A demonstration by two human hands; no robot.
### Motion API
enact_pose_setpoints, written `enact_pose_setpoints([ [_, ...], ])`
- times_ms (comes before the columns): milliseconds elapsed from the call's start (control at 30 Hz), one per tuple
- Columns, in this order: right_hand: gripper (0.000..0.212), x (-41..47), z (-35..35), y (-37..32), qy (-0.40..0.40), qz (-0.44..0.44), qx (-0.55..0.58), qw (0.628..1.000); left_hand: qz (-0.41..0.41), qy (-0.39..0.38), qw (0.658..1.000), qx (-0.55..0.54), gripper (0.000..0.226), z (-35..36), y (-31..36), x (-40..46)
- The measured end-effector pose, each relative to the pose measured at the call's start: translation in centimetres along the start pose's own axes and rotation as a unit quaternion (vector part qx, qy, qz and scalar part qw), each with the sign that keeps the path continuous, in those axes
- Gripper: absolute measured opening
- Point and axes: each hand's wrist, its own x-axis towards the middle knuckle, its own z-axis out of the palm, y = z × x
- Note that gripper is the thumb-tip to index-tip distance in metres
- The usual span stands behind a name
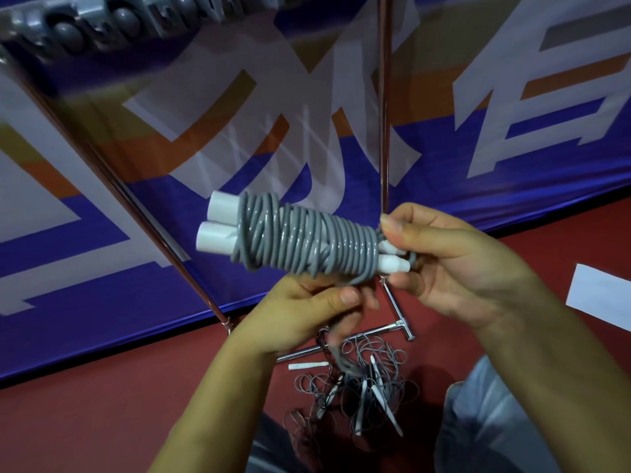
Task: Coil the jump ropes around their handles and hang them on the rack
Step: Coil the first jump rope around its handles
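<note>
A grey jump rope (300, 238) is wound in many turns around its two white handles, which lie side by side in front of me. My left hand (307, 312) grips the bundle from below with thumb and fingers. My right hand (454, 261) pinches the narrow handle tips and the loose rope end at the bundle's right end. The metal rack (384, 131) stands behind, with thin chrome poles and a foot bar on the floor. At the top left, several coiled ropes (112, 25) hang along the rack's top.
A tangled pile of grey ropes with white handles (355, 387) lies on the red floor by the rack's foot. A blue, white and orange banner (136, 233) covers the wall behind. A white sheet (601, 295) lies at the right. My knees show at the bottom.
</note>
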Motion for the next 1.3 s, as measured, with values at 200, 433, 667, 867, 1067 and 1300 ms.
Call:
enact_pose_setpoints([
  [200, 0.007, -0.2, -0.4, -0.1, -0.093, 0.044, -0.05, 0.993, 0.048, -0.018, 0.995, 0.09, 0.029, -1.8, 1.2, 0.3],
  [433, 0.017, -0.5, -1.3, -0.6, -0.176, 0.024, -0.23, 0.957, 0.007, -0.112, 0.963, 0.244, 0.014, -2.2, 3.9, 1.2],
  [667, 0.014, 0.1, -2.0, 0.3, -0.112, 0.024, -0.231, 0.966, 0.096, 0.014, 0.907, 0.411, 0.014, -1.4, 3.7, 1.1],
  [867, 0.02, 0.7, -2.5, 1.7, -0.042, 0.012, -0.227, 0.973, 0.164, 0.113, 0.842, 0.502, 0.021, -1.3, 2.6, 0.9],
  [1067, 0.028, 1.0, -2.1, 3.4, 0.03, -0.074, -0.174, 0.981, 0.203, 0.188, 0.832, 0.482, 0.01, -0.4, 1.8, 0.4],
  [1300, 0.03, 1.4, -1.7, 4.7, 0.127, -0.187, -0.192, 0.955, 0.224, 0.23, 0.797, 0.511, 0.006, 0.8, 2.1, 0.1],
])
